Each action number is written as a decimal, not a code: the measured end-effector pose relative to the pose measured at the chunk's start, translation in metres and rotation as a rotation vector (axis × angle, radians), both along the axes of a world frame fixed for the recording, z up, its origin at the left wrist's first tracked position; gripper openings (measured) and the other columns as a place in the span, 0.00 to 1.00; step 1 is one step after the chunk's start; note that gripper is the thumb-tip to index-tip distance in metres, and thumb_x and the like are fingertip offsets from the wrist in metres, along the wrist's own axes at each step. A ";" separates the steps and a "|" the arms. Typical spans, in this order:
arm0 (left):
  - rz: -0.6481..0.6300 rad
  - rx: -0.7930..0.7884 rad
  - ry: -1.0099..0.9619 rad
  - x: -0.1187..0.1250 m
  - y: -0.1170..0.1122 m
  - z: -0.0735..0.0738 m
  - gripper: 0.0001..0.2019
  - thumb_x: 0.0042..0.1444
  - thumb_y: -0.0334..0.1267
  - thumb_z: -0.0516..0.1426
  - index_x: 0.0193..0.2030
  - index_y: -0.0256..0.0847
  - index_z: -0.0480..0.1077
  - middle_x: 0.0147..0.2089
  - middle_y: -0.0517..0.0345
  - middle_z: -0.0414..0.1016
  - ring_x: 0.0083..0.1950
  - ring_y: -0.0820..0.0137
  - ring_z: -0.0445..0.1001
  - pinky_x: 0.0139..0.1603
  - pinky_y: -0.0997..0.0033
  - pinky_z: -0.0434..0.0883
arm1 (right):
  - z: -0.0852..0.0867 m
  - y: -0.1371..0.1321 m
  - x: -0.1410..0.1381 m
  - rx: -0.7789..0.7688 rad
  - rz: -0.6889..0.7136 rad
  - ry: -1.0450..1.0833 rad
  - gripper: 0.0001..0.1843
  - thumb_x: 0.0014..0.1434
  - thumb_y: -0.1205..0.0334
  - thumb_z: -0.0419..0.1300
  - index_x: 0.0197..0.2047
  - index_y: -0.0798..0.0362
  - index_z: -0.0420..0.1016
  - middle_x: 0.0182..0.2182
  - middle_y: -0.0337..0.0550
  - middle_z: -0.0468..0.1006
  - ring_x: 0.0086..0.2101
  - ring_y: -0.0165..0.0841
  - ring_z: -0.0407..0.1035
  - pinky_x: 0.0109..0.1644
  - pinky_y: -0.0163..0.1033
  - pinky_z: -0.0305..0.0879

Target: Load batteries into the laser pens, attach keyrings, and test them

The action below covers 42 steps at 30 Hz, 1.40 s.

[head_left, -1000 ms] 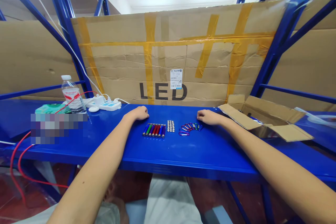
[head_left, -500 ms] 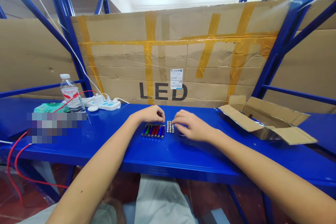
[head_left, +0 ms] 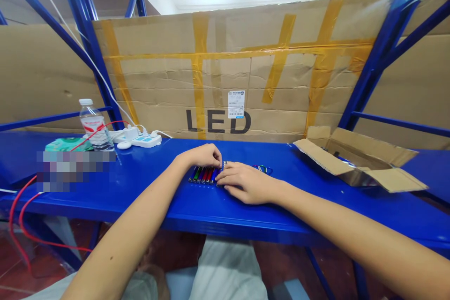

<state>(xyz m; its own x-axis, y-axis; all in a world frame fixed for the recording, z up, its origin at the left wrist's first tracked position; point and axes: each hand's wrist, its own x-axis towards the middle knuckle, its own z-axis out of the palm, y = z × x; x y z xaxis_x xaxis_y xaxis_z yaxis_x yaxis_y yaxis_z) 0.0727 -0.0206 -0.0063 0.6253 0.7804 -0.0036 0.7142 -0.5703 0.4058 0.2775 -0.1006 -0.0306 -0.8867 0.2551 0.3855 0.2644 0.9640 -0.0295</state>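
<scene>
A row of small metallic tubes [head_left: 206, 175] in green, purple, red and blue lies side by side on the blue table. My left hand [head_left: 206, 154] is just behind the row, its fingers curled together in a pinch; what they hold, if anything, is hidden. My right hand [head_left: 246, 181] lies low and palm down, fingers stretched out, with its fingertips at the right end of the row. It covers nearly all of the small silver discs [head_left: 225, 163] beside the tubes. Behind my right wrist, coloured carabiner-like clips [head_left: 263, 169] show.
At the right stands an open cardboard box [head_left: 358, 159] with some things inside. To the left are a water bottle [head_left: 92, 124], a green packet [head_left: 66, 144] and a white power strip [head_left: 144, 139] with cables. A large cardboard sheet [head_left: 158, 89] closes off the back.
My right hand has moved left and toward me, flattening over the silver discs and reaching the tubes. The clips behind it have come into view. My left hand has hardly moved.
</scene>
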 end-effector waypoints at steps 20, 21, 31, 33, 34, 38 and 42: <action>0.055 0.357 -0.089 0.003 0.002 -0.003 0.09 0.53 0.35 0.54 0.35 0.39 0.76 0.35 0.55 0.80 0.37 0.69 0.74 0.39 0.71 0.66 | 0.017 -0.015 0.014 -0.362 -0.196 -0.118 0.08 0.55 0.67 0.62 0.29 0.54 0.65 0.32 0.39 0.71 0.33 0.29 0.63 0.38 0.35 0.59; 0.034 0.362 -0.089 0.004 0.002 -0.004 0.09 0.53 0.34 0.54 0.35 0.39 0.76 0.36 0.55 0.80 0.37 0.69 0.74 0.40 0.71 0.66 | 0.019 -0.015 0.017 -0.378 -0.213 -0.124 0.06 0.54 0.68 0.61 0.30 0.53 0.66 0.32 0.39 0.71 0.33 0.29 0.62 0.37 0.35 0.59; -0.062 0.392 0.011 0.020 -0.003 -0.012 0.20 0.51 0.24 0.47 0.44 0.37 0.76 0.47 0.52 0.77 0.48 0.67 0.73 0.52 0.70 0.66 | 0.030 0.023 0.057 -0.337 -0.459 0.168 0.15 0.53 0.71 0.56 0.45 0.54 0.71 0.39 0.44 0.76 0.35 0.32 0.68 0.40 0.37 0.63; -0.083 0.396 0.066 0.025 -0.005 -0.012 0.22 0.48 0.22 0.47 0.45 0.37 0.76 0.47 0.50 0.76 0.49 0.66 0.72 0.53 0.70 0.66 | 0.026 0.029 0.060 -0.286 -0.500 0.161 0.15 0.53 0.72 0.55 0.45 0.54 0.71 0.39 0.45 0.77 0.36 0.32 0.68 0.41 0.38 0.63; -0.091 0.400 0.088 0.027 -0.006 -0.012 0.23 0.47 0.22 0.47 0.45 0.37 0.76 0.47 0.50 0.76 0.49 0.65 0.72 0.53 0.69 0.66 | 0.024 0.031 0.060 -0.272 -0.509 0.146 0.15 0.54 0.73 0.55 0.45 0.54 0.71 0.39 0.45 0.77 0.36 0.32 0.68 0.41 0.38 0.64; -0.120 0.422 0.156 0.034 -0.009 -0.013 0.24 0.45 0.21 0.47 0.44 0.38 0.76 0.47 0.50 0.75 0.49 0.64 0.71 0.51 0.69 0.66 | 0.022 0.031 0.057 -0.268 -0.515 0.099 0.16 0.54 0.74 0.55 0.46 0.55 0.72 0.39 0.46 0.77 0.35 0.32 0.69 0.40 0.38 0.64; -0.125 0.434 0.209 0.036 -0.011 -0.016 0.22 0.44 0.21 0.48 0.42 0.39 0.76 0.45 0.49 0.75 0.47 0.63 0.72 0.48 0.68 0.66 | 0.022 0.029 0.055 -0.273 -0.517 0.104 0.16 0.55 0.74 0.56 0.47 0.55 0.72 0.38 0.47 0.77 0.35 0.32 0.69 0.40 0.38 0.64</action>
<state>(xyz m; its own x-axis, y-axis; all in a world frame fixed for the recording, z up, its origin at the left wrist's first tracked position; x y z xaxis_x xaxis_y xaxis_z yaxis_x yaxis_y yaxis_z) 0.1084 -0.0321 -0.0221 0.7349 0.6566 0.1695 0.6701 -0.7416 -0.0324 0.3329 -0.0719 -0.0085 -0.5821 0.7462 0.3231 0.6802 0.6645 -0.3093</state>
